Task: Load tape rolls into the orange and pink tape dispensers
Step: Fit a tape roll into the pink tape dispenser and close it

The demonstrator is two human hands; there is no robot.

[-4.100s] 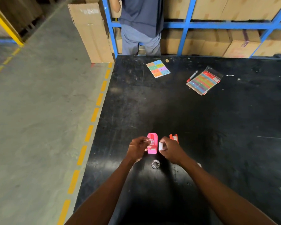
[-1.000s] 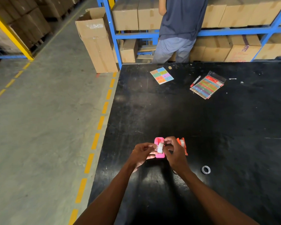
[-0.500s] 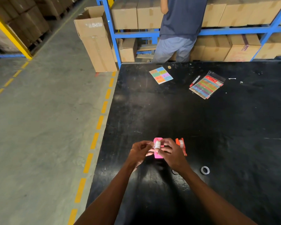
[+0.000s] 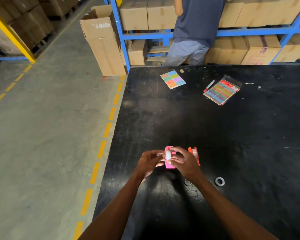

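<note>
A pink tape dispenser point(image 4: 170, 166) lies on the black table point(image 4: 215, 129), partly hidden by my fingers. Over it my right hand point(image 4: 182, 161) pinches a small white tape roll point(image 4: 168, 155). My left hand point(image 4: 149, 161) is at the roll's left side, its fingertips pinched at the tape's end. The orange dispenser point(image 4: 194, 153) stands just right of my right hand with a pale roll in it. A loose ring-shaped core point(image 4: 219, 181) lies on the table to the right, and another ring point(image 4: 187, 182) peeks out beside my right wrist.
At the table's far side lie a coloured sticker sheet point(image 4: 172, 79), a red pen point(image 4: 209, 85) and a plastic packet of coloured strips point(image 4: 222, 90). A person point(image 4: 196, 26) stands at blue shelving with cardboard boxes. The table's left edge drops to a concrete floor with a yellow dashed line.
The white roll has turned upright between my hands above the pink dispenser. My left fingertips have come in to its left side. The orange dispenser has not moved.
</note>
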